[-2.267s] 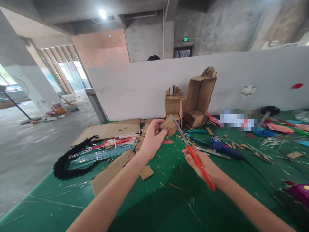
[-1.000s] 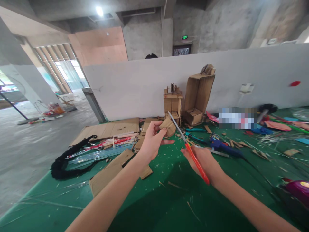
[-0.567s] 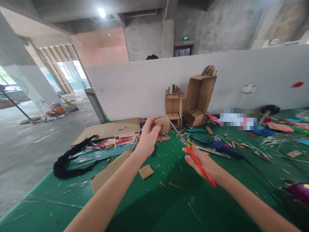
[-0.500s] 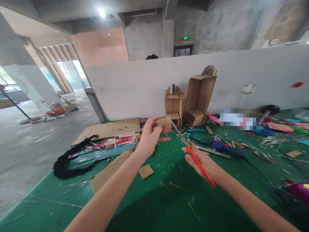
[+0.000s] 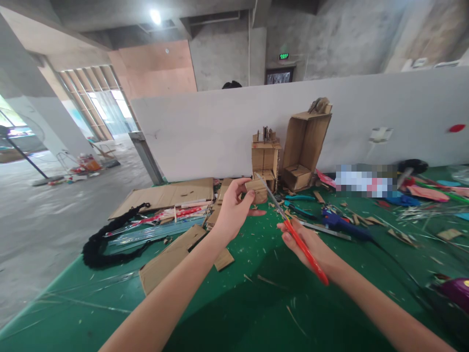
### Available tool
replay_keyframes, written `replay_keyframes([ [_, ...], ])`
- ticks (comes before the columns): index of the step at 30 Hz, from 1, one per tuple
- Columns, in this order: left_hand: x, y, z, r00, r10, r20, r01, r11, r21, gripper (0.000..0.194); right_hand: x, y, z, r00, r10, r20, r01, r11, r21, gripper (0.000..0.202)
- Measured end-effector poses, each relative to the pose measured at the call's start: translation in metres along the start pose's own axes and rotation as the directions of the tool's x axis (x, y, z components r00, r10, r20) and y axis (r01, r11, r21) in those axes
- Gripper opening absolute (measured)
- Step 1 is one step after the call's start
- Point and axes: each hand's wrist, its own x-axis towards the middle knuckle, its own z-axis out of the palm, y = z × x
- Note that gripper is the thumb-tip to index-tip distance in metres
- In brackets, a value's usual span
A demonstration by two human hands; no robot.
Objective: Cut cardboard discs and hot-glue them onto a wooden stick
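scrap-strewn green tabletop spreads beneath you; above it your left hand pinches a small brown cardboard piece, right beside the tips of red-handled metal scissors gripped in your right hand. beyond, two open-fronted brown cardboard boxes stand.

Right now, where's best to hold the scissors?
I'd grip the scissors by the red handle, from the near side, like the right hand: the handle slants back toward the camera, and the long pointy blades reach away beside the cardboard piece.
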Motion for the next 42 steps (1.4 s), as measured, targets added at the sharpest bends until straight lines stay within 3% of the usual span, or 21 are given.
replay_keyframes([
  [9,-0.003,-0.003,0.004,1.0,0.01,-0.004,-0.01,1.0,-0.028,0.029,0.0,0.0,-0.004,1.0,-0.021,0.019,0.021,1.0,-0.005,0.036],
  [16,-0.005,-0.005,0.006,1.0,0.023,-0.011,-0.023,0.999,-0.036,0.028,0.002,-0.009,-0.007,0.998,0.051,-0.042,-0.061,0.954,-0.293,0.04],
  [22,-0.003,-0.006,0.005,1.0,0.018,-0.025,-0.019,0.999,-0.043,0.028,0.003,-0.013,-0.004,0.996,0.068,-0.058,-0.084,0.937,-0.339,0.041],
  [33,-0.002,-0.006,0.004,0.999,-0.005,-0.041,0.003,0.999,-0.049,0.027,0.006,-0.005,-0.001,0.997,0.024,-0.076,-0.047,0.948,-0.315,0.036],
  [39,-0.005,-0.002,0.007,1.0,-0.008,0.022,0.008,1.0,0.008,0.028,-0.002,0.0,-0.004,0.994,-0.104,-0.043,0.096,0.983,-0.154,0.038],
  [42,-0.008,-0.001,0.009,0.999,-0.011,0.039,0.009,0.999,0.03,0.028,-0.004,-0.006,-0.006,0.994,-0.096,-0.055,0.089,0.989,-0.115,0.039],
])
